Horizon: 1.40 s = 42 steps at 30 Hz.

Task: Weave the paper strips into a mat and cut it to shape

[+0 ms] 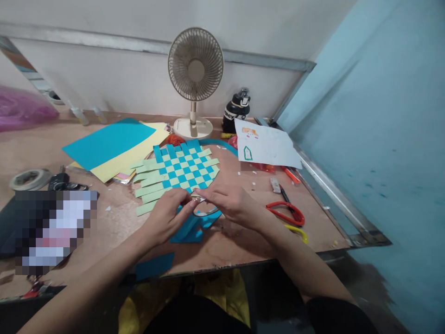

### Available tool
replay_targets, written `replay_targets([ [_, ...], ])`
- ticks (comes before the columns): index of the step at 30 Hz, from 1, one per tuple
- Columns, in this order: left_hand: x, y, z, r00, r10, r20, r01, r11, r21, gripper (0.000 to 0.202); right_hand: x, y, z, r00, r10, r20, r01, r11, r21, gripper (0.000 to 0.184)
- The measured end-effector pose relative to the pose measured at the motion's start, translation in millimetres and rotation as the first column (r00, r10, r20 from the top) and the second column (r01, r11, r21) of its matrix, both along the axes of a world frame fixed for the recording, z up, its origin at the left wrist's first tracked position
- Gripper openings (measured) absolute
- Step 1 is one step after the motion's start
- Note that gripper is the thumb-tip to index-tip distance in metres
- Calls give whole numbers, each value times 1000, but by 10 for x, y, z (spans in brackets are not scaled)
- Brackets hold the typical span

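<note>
A woven paper mat (184, 169) of blue and pale green strips lies on the wooden tabletop (114, 218), with loose strip ends along its edges. My left hand (167, 215) and my right hand (232, 202) meet at the mat's near edge. Their fingertips are close around a small looped tool (205, 210), possibly scissors, which they partly hide. Loose blue paper strips (189, 229) lie bunched under my hands. Another blue strip (155, 266) hangs over the table's near edge.
Blue and yellow paper sheets (111, 146) lie left of the mat. Behind it stand a fan (195, 79) and a black bottle (236, 111). To the right are a drawn-on white sheet (266, 144) and red-handled scissors (287, 213). A tape roll (30, 179) sits at left.
</note>
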<state>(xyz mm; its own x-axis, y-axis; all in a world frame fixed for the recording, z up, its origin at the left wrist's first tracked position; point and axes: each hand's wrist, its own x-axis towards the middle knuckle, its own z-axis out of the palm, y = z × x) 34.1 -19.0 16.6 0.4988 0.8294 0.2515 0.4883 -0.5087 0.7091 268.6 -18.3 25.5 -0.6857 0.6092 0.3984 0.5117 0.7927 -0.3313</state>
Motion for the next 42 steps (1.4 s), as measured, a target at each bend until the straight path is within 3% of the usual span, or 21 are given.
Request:
replay_targets([
  [2,-3,-16,-36,997,-1,-82,18,977,211,29,-25,-33,15,999,-26,44,23,997,69,47],
  [5,-8,-38,-87,987,45,-153,28,896,443,25,-45,-69,44,993,-60,104,39,980,194,44],
  [9,-2,-60,-94,981,151,-117,-56,812,581,24,-30,-94,97,985,-109,132,51,923,381,44],
  [11,4,-62,-82,985,142,-101,-64,837,544,24,-25,-95,123,987,-106,118,39,882,469,41],
  [14,11,-61,-61,996,47,-70,-17,926,378,26,-32,-90,151,988,-106,110,26,825,564,37],
  [19,3,-75,-44,1000,9,14,-12,981,192,26,-44,-84,141,976,-130,174,2,805,593,33],
  [27,2,-85,-43,978,30,207,-21,999,-49,28,-47,-103,86,957,-171,234,3,813,582,31],
  [37,-5,-35,-102,923,46,381,52,969,-242,27,-41,-94,113,974,-129,185,-6,804,594,30],
  [42,4,-36,-75,919,52,391,37,975,-218,30,-38,-77,112,975,-124,183,-7,811,585,33],
])
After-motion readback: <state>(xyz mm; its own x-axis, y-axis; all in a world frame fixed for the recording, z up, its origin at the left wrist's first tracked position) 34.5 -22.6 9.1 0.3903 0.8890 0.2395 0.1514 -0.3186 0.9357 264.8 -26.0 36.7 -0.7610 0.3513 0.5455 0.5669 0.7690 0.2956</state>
